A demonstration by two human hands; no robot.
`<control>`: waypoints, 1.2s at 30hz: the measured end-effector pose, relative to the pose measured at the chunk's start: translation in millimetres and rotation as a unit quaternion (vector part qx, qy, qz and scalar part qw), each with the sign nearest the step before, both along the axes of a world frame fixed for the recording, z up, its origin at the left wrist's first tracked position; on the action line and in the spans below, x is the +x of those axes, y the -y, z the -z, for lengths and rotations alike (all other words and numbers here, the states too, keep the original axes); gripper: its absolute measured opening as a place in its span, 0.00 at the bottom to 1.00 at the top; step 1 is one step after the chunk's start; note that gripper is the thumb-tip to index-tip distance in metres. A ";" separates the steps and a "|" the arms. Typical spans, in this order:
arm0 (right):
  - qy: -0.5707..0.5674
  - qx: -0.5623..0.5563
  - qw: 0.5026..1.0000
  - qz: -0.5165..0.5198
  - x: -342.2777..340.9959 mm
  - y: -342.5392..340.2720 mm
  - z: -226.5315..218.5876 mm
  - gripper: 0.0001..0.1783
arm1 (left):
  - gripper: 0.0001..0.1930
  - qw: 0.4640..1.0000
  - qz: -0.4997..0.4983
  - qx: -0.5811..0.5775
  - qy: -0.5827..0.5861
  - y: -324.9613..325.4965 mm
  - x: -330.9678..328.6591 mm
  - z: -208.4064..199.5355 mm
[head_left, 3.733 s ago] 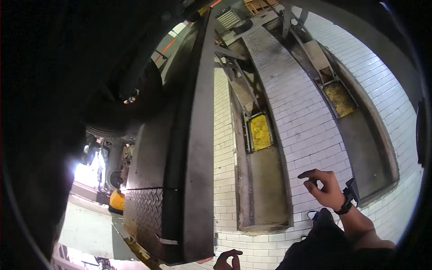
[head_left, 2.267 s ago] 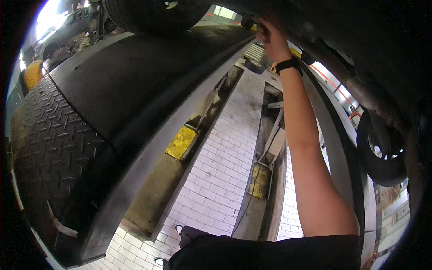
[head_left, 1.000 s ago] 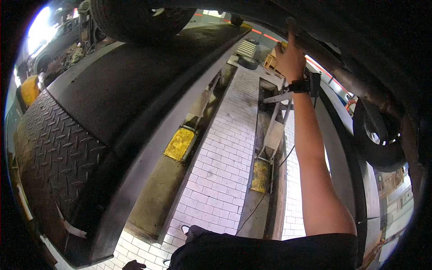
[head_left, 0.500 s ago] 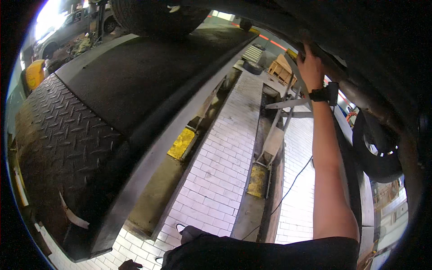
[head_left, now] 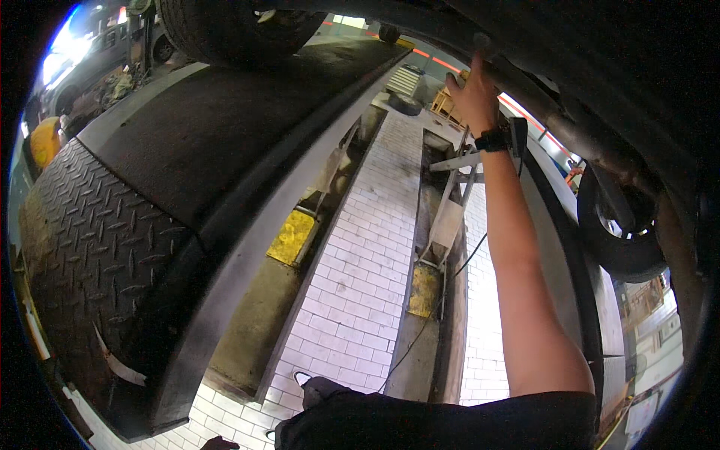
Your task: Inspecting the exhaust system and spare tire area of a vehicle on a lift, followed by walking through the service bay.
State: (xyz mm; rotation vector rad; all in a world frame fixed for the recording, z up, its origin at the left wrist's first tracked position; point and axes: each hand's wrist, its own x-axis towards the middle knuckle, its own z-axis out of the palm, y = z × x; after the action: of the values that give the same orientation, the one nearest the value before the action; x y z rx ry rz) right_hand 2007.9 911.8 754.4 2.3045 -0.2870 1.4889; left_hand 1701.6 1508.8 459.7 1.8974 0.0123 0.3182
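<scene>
My right arm reaches up and forward beneath the raised vehicle. Fingers stretched and thumb apart, my right hand (head_left: pixel 474 99) is open with nothing seen in it. Its index fingertip is at the vehicle's dark underside (head_left: pixel 517 45); shadow hides whether it touches a part there. Close to that hand runs a long pipe (head_left: pixel 555 124). A dark shape at the lower edge looks like my left hand (head_left: pixel 220 444), mostly cut off and in shadow, so its fingers and anything in them cannot be made out.
A lift ramp (head_left: pixel 225 142) with a tread-plate end (head_left: pixel 97 240) carries a tyre (head_left: pixel 232 30) on the left. Another wheel (head_left: pixel 619 232) hangs at the right. Lift recesses with yellow plates (head_left: pixel 291 236) cut the tiled floor (head_left: pixel 352 270). A black cable (head_left: pixel 409 349) crosses one recess.
My right hand has shifted left along the underside, and its thumb now stands out from the fingers. The whole view has turned slightly.
</scene>
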 end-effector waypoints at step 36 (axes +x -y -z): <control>-0.231 0.409 0.882 -0.022 -620.4 -351.6 273.9 0.11 | 0.09 0.900 0.419 -0.109 -0.042 -81.0 -130.3 33.3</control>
State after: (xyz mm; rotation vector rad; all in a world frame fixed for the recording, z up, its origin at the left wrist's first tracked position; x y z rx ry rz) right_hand 1387.6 1263.3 480.5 3.2388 -0.8575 0.8410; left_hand 1571.2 1589.9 426.4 1.5258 -0.6680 -0.3445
